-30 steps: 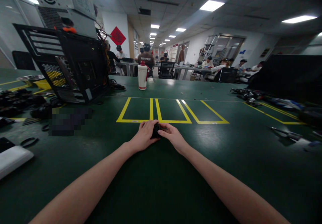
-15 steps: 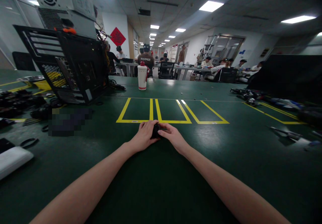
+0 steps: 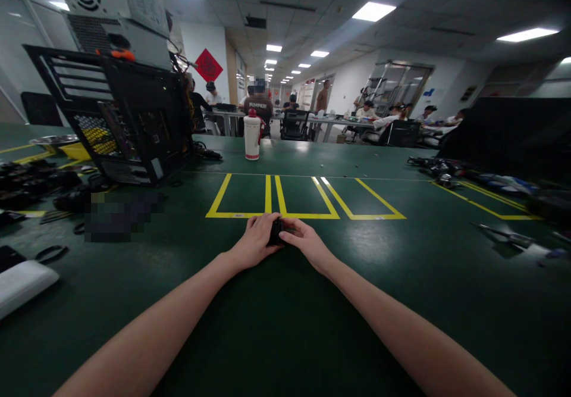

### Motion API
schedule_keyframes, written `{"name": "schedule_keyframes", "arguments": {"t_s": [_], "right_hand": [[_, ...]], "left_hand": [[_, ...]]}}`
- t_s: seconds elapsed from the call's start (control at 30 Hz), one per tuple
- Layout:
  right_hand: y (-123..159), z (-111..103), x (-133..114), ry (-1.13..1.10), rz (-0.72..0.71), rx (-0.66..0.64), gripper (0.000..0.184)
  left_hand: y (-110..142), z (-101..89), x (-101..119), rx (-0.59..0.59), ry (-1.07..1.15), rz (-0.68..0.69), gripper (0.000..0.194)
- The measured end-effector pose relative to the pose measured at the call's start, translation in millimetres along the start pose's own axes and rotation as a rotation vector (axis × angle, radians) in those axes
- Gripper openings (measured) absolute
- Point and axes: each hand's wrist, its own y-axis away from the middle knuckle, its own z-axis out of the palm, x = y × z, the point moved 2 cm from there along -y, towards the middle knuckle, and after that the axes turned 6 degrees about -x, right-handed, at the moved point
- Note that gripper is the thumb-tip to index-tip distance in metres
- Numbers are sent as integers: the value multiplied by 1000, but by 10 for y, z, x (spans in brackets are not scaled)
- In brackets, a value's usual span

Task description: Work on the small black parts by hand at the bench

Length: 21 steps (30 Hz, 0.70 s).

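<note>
Left hand (image 3: 255, 243) and right hand (image 3: 306, 241) are pinching a small black part (image 3: 276, 231) between them, resting on the green surface (image 3: 401, 278) just before the yellow boxes (image 3: 285, 197). Probably light, rigid; side grip suits.

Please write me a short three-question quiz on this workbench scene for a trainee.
1. True or false: both hands close on one small black object.
2. The hands rest just short of which marks on the green table? A) red circles B) yellow taped boxes C) white arrows
3. What stands upright beyond the boxes, right of the open computer case?

Key
1. True: the left hand and right hand meet around it.
2. B
3. A white bottle with a red cap.
</note>
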Motion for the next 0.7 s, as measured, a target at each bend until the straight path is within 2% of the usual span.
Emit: {"name": "schedule_keyframes", "arguments": {"t_s": [0.3, 0.5, 0.7], "right_hand": [[10, 29, 7, -37, -63, -43, 29], [9, 41, 29, -1, -6, -48, 40], [36, 71, -2, -36, -40, -69, 34]], "left_hand": [[18, 41, 2, 53, -24, -13, 56], [86, 20, 4, 45, -9, -26, 56], [92, -2, 1, 32, 3, -16, 55]]}}
